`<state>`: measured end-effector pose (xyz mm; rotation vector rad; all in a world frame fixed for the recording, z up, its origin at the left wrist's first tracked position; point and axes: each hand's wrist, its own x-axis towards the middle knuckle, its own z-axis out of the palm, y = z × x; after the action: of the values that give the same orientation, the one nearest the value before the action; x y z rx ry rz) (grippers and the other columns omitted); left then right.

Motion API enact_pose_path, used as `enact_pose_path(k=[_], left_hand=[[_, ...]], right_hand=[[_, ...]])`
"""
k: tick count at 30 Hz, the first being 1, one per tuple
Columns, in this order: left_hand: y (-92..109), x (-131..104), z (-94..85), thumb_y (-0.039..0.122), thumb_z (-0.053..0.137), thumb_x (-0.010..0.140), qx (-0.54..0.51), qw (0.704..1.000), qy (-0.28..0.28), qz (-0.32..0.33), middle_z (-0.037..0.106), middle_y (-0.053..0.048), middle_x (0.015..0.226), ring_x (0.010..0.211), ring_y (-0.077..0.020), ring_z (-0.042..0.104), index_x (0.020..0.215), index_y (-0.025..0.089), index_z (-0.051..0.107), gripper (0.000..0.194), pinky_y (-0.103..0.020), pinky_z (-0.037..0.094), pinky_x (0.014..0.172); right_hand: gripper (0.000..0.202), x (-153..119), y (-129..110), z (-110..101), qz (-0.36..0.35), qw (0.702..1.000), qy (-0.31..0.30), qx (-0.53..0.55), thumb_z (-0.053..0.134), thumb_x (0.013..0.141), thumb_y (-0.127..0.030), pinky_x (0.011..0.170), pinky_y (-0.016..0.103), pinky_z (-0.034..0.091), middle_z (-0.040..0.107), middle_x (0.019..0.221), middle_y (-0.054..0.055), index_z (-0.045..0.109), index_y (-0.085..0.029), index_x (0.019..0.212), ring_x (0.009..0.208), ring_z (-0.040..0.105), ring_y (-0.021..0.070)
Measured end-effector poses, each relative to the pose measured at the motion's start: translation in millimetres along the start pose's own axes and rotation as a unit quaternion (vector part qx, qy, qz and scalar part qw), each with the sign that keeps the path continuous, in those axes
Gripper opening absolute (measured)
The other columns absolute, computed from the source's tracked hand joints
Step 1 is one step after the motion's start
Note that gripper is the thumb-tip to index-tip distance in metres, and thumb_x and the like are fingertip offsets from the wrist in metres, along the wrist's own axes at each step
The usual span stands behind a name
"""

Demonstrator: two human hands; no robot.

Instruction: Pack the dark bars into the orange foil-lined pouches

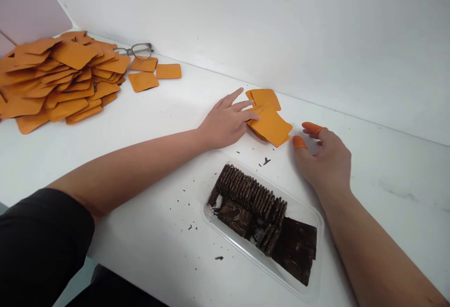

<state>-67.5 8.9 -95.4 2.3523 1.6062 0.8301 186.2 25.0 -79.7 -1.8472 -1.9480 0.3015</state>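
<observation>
My left hand (pixel 228 118) reaches over the table with its fingers spread, the fingertips touching the left edge of a small stack of orange paper packets (pixel 270 124). To the right of that stack is my right hand (pixel 325 154), with orange finger cots on the thumb and a finger; these are apart, and nothing shows between them. Nearer to me stands a clear plastic tub (pixel 242 246). Inside it, thin dark brown pieces (pixel 249 190) stand on edge in a row, and others lie flat.
A large heap of orange packets (pixel 63 77) fills the left side of the table, with three loose packets (pixel 144 82) beside it. Eyeglasses (pixel 140 51) lie behind those. Dark crumbs (pixel 219 258) are scattered around the tub. A white wall (pixel 263 26) rises along the back edge.
</observation>
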Motion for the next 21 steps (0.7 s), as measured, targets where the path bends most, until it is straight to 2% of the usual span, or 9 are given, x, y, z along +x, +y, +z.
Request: enact_pose_path(k=[3,6,8,11,13,15,18,19,21], left_hand=[[-4,0,-0.2,0.003,0.051,0.084,-0.033,0.998,0.046,0.008,0.051,-0.003,0.161,0.16,-0.0295,0.031,0.133,0.025,0.067,0.056,-0.051,0.038,0.128],[-2,2,-11.7,0.003,0.051,0.08,-0.065,0.989,0.116,0.068,0.057,-0.001,0.155,0.158,-0.0273,0.036,0.126,0.025,0.068,0.054,-0.051,0.038,0.128],[11,1,-27.8,0.008,0.052,0.083,-0.088,0.977,0.137,0.135,0.065,0.0,0.145,0.157,-0.0276,0.037,0.118,0.026,0.071,0.043,-0.055,0.038,0.127],[51,-8,-60.0,0.018,0.053,0.091,-0.131,0.967,0.092,0.196,0.07,-0.001,0.137,0.158,-0.029,0.035,0.113,0.025,0.072,0.031,-0.058,0.037,0.128],[85,-21,-79.7,0.025,0.055,0.094,-0.15,0.969,0.055,0.187,0.064,-0.002,0.146,0.161,-0.0318,0.028,0.122,0.026,0.069,0.032,-0.061,0.031,0.131],[116,-35,-92.1,0.035,0.06,0.096,-0.16,0.973,0.033,0.165,0.056,-0.003,0.156,0.163,-0.0347,0.019,0.133,0.026,0.063,0.039,-0.062,0.03,0.131],[149,-52,-95.7,0.056,0.06,0.097,-0.149,0.983,0.006,0.103,0.036,-0.012,0.169,0.164,-0.0384,0.015,0.152,0.018,0.044,0.069,-0.065,0.028,0.13],[157,-56,-94.5,0.062,0.058,0.096,-0.144,0.987,-0.003,0.072,0.031,-0.016,0.17,0.163,-0.0405,0.016,0.156,0.015,0.037,0.08,-0.067,0.028,0.129],[167,-60,-91.7,0.068,0.059,0.092,-0.161,0.986,-0.028,0.016,0.037,-0.025,0.165,0.157,-0.0462,0.03,0.162,0.011,0.022,0.098,-0.07,0.037,0.122]], right_hand=[[0.043,0,1,1,-0.02,0.999,0.018,0.02,0.066,0.097,-0.029,0.107,0.049,0.053,0.063,0.133,0.01,0.058,-0.021,0.138,0.122,0.061,0.0238],[0.043,-2,2,3,-0.038,0.998,0.038,0.033,0.067,0.096,-0.026,0.105,0.047,0.055,0.062,0.135,0.01,0.058,-0.02,0.137,0.122,0.061,0.0235],[0.041,-4,3,3,-0.034,0.997,0.068,0.028,0.066,0.094,-0.022,0.104,0.048,0.054,0.062,0.136,0.011,0.059,-0.019,0.134,0.124,0.06,0.025],[0.043,-9,-2,-6,-0.036,0.991,0.131,0.017,0.061,0.089,-0.012,0.111,0.054,0.047,0.059,0.144,0.012,0.06,-0.021,0.131,0.133,0.053,0.0301],[0.044,-15,-13,-22,-0.054,0.985,0.163,0.029,0.058,0.087,-0.011,0.113,0.054,0.044,0.056,0.15,0.01,0.059,-0.024,0.13,0.137,0.049,0.0307],[0.046,-25,-32,-42,-0.072,0.979,0.181,0.063,0.058,0.089,-0.017,0.106,0.051,0.051,0.055,0.151,0.008,0.054,-0.026,0.134,0.132,0.055,0.0279],[0.058,-44,-68,-76,-0.102,0.973,0.165,0.126,0.061,0.091,-0.029,0.086,0.038,0.062,0.06,0.143,0.005,0.042,-0.03,0.146,0.118,0.065,0.0197],[0.057,-50,-81,-86,-0.116,0.97,0.16,0.144,0.061,0.09,-0.03,0.083,0.037,0.063,0.063,0.138,0.003,0.043,-0.032,0.145,0.114,0.067,0.0192],[0.06,-61,-104,-103,-0.141,0.972,0.09,0.167,0.06,0.086,-0.024,0.084,0.041,0.063,0.062,0.138,0.003,0.045,-0.032,0.144,0.11,0.068,0.0214]])
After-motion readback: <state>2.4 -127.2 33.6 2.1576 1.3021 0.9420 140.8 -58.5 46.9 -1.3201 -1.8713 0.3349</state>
